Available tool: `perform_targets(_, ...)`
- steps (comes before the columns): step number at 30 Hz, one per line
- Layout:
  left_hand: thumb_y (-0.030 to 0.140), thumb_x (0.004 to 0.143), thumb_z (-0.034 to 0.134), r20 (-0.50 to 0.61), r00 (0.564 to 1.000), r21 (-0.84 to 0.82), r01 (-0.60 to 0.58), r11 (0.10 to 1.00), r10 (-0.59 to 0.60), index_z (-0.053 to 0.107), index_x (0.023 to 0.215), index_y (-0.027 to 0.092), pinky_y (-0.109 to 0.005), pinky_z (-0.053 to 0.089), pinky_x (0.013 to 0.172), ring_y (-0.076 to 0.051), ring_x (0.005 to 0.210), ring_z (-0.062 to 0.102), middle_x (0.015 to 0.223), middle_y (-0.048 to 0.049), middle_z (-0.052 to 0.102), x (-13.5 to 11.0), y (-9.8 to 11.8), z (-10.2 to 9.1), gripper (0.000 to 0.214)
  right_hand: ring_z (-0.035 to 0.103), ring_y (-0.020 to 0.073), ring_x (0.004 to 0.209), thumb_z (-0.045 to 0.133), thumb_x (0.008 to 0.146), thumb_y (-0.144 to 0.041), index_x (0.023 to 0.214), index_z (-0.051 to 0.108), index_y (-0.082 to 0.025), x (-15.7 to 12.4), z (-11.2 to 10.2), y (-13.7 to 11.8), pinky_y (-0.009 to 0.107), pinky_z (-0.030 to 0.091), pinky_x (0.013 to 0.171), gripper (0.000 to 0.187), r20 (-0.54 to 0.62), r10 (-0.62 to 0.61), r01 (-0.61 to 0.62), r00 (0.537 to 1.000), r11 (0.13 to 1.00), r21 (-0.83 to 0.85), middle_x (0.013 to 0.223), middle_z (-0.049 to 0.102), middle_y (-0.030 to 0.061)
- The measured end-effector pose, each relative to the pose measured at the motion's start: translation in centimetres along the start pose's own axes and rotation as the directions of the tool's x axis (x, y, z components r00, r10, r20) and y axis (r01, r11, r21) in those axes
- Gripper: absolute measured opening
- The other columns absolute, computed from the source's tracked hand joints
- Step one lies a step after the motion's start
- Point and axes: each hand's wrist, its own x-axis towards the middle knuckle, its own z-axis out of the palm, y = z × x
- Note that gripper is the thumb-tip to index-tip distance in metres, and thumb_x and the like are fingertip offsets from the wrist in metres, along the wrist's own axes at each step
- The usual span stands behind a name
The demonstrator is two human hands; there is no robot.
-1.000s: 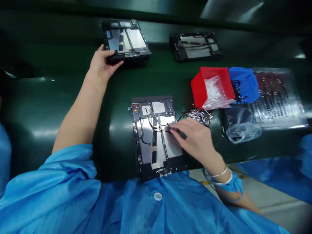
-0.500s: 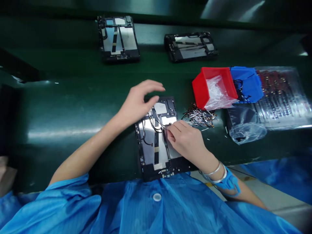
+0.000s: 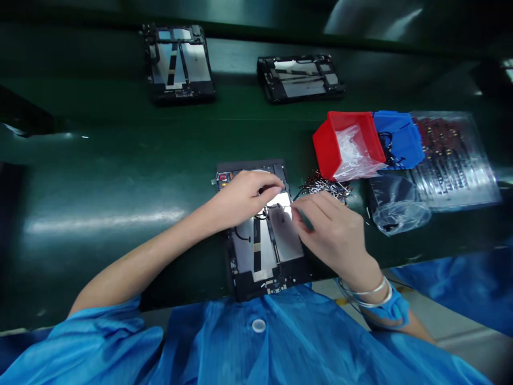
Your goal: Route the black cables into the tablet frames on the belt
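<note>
An opened tablet [image 3: 246, 256] lies in front of me, with silver plates, black ribbon strips and thin loose cables inside. My left hand [image 3: 254, 195] rests over its upper part and hides components there. The thumb and forefinger tips come together near the tablet's upper right; whatever lies between them is hidden. My right hand [image 3: 326, 224] is at the tablet's right edge, its thumb and forefinger pinched on the end of a thin black cable [image 3: 276, 207] that stretches across the silver plate. Another short cable [image 3: 241, 235] curls loose on the left plate.
Two more opened tablets [image 3: 180, 64] lie at the back. To the right stand a red bin [image 3: 326, 144] with a plastic bag of small white pieces and a blue bin [image 3: 409, 141] with black cables. Nearby are a pile of small parts [image 3: 326, 186], a clear bag [image 3: 401, 214] and a clear tray [image 3: 460, 171].
My left hand has come down and right onto the tablet, its thumb and forefinger closing together. My right hand has moved right, drawing the cable toward the tablet's edge.
</note>
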Motion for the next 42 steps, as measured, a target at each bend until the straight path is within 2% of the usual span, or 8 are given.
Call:
perform_targets(4,0.023,0.091,0.043,0.248,0.961,-0.402,0.218,0.889,-0.123,0.054,0.067,0.015,-0.018,0.038,0.048,-0.008,0.048,0.050,0.057,-0.0011,0.061,-0.1,0.1,0.5,0.027,0.057,0.0157,0.069,0.059,0.083,-0.007,0.079,0.056,-0.018,0.7,-0.6,0.8,0.028,0.045,0.061,0.012,-0.164,-0.066,0.071,0.984,0.997,0.021,0.077,0.069,0.0057)
perform_targets(7,0.026,0.087,0.051,0.278,0.953,-0.595,0.270,0.757,-0.122,0.051,0.070,0.016,-0.016,0.028,0.038,-0.004,0.038,0.041,0.052,0.0003,0.059,-0.1,-0.2,1.0,0.020,0.058,0.0159,0.068,0.060,0.082,-0.006,0.079,0.056,-0.018,1.0,-0.2,0.9,0.028,0.046,0.060,0.014,-0.232,-0.082,0.088,0.969,0.996,0.018,0.077,0.069,0.0061)
perform_targets(10,0.034,0.084,0.056,0.268,0.958,-0.683,0.264,0.681,-0.103,0.054,0.075,0.015,-0.015,0.026,0.035,-0.006,0.040,0.047,0.057,-0.0015,0.062,-0.1,-0.4,1.3,0.021,0.059,0.0161,0.068,0.061,0.082,-0.006,0.079,0.058,-0.018,1.2,0.3,1.0,0.028,0.047,0.059,0.013,-0.263,-0.091,0.096,0.960,0.995,0.006,0.076,0.070,0.0065)
perform_targets(19,0.016,0.080,0.058,0.165,0.971,-0.685,0.240,0.688,-0.175,0.056,0.080,0.013,-0.014,0.036,0.036,-0.009,0.047,0.060,0.062,-0.0016,0.065,-0.2,0.0,1.5,0.003,0.059,0.0146,0.066,0.060,0.082,-0.007,0.080,0.063,-0.018,1.5,1.0,0.9,0.027,0.048,0.058,0.012,-0.281,-0.056,0.059,0.958,0.998,0.000,0.075,0.071,0.0040)
perform_targets(24,0.004,0.078,0.057,-0.006,0.980,-0.584,0.159,0.796,-0.201,0.060,0.078,0.013,-0.015,0.046,0.048,-0.007,0.050,0.056,0.056,0.0031,0.059,-0.2,0.1,1.9,0.009,0.063,0.0154,0.069,0.062,0.084,-0.012,0.086,0.066,-0.019,1.5,1.2,0.6,0.028,0.052,0.063,0.008,-0.263,0.046,-0.011,0.964,0.991,0.132,0.079,0.073,0.0043)
perform_targets(29,0.002,0.077,0.059,-0.105,0.981,-0.498,0.093,0.862,-0.166,0.070,0.083,0.014,-0.016,0.048,0.054,-0.007,0.059,0.059,0.071,-0.0002,0.066,-0.3,0.0,2.2,0.017,0.064,0.0162,0.068,0.064,0.080,-0.008,0.084,0.065,-0.017,1.5,1.4,0.7,0.028,0.053,0.063,0.010,-0.322,0.095,-0.042,0.942,0.985,0.167,0.076,0.073,0.0053)
perform_targets(36,0.009,0.072,0.066,-0.011,0.939,-0.637,0.258,0.727,-0.343,0.070,0.074,0.011,-0.016,0.037,0.036,-0.010,0.048,0.058,0.059,-0.0021,0.065,0.1,-0.4,2.2,0.005,0.065,0.0163,0.069,0.066,0.077,-0.004,0.086,0.065,-0.017,1.1,1.1,1.2,0.029,0.054,0.063,0.015,-0.410,0.145,-0.085,0.901,0.983,0.162,0.077,0.073,0.0059)
perform_targets(42,0.013,0.073,0.066,0.033,0.925,-0.701,0.291,0.651,-0.379,0.068,0.071,0.011,-0.015,0.035,0.034,-0.011,0.045,0.059,0.054,-0.0023,0.063,0.0,-0.5,2.4,0.003,0.065,0.0164,0.070,0.064,0.081,-0.009,0.086,0.066,-0.020,0.9,1.8,0.8,0.030,0.055,0.063,0.012,-0.395,0.023,0.033,0.918,0.991,0.133,0.079,0.073,0.0043)
